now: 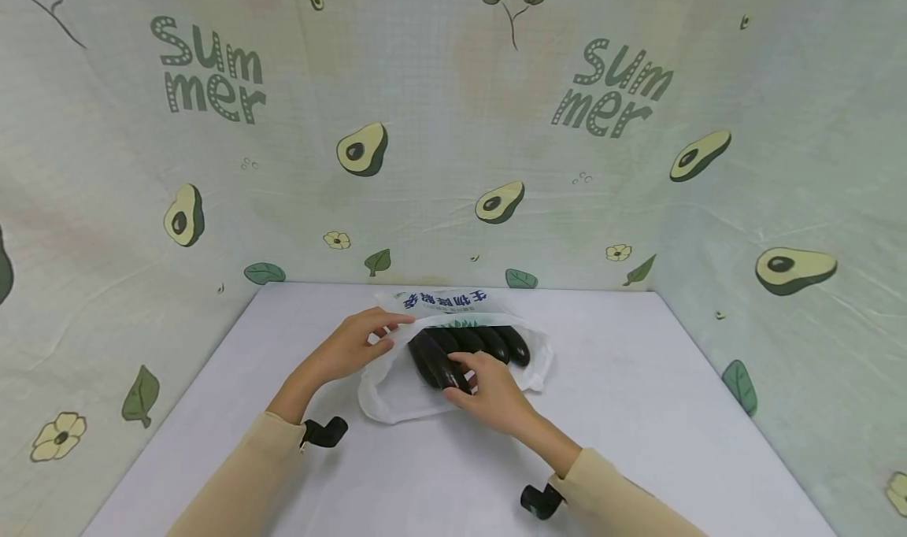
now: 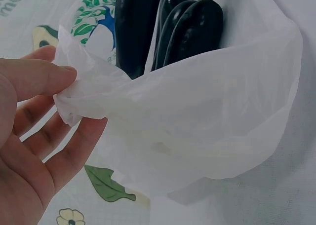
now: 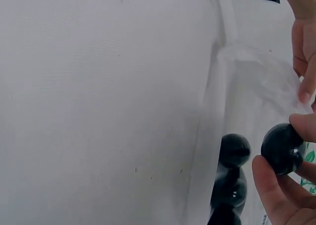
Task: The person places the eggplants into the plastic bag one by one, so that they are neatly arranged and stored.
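A white translucent plastic bag lies on the table with its mouth facing me and several dark, glossy eggplants side by side in it. My left hand pinches the bag's rim at the left; the left wrist view shows thumb and fingers on the thin plastic. My right hand grips the near end of the leftmost eggplant, which slants across the bag's opening. In the right wrist view, thumb and fingers surround that rounded end, with other eggplants beside it.
White cloth covers the table. Behind it and at both sides hangs a pale curtain printed with avocados and leaves. The bag's far part, bearing blue lettering, lies close to the table's back edge. Black wrist cameras sit below both sleeves.
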`<state>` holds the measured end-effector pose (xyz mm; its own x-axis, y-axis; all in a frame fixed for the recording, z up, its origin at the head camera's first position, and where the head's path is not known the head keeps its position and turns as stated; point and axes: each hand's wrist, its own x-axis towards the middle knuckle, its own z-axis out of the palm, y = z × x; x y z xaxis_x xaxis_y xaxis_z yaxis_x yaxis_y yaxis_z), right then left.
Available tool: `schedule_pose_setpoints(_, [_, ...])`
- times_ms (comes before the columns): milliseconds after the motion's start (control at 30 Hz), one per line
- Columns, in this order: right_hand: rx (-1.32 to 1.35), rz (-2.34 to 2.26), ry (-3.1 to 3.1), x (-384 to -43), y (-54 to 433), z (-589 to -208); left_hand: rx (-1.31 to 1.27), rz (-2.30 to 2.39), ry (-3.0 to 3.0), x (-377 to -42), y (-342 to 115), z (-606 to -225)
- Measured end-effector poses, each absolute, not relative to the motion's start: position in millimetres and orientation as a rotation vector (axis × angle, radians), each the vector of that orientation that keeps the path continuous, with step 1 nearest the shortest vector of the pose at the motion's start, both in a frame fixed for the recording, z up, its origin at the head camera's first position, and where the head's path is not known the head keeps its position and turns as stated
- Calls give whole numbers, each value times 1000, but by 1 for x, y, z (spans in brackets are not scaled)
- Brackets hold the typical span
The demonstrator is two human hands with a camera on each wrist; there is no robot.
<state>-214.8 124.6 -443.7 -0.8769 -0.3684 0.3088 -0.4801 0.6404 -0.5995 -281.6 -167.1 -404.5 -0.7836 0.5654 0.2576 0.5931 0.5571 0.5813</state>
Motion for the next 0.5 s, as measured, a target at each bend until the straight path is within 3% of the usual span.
schedule_pose_setpoints(500, [699,1106,-2723,-221,94,-449,-1011,-1050,-2739,-283,-169,-405])
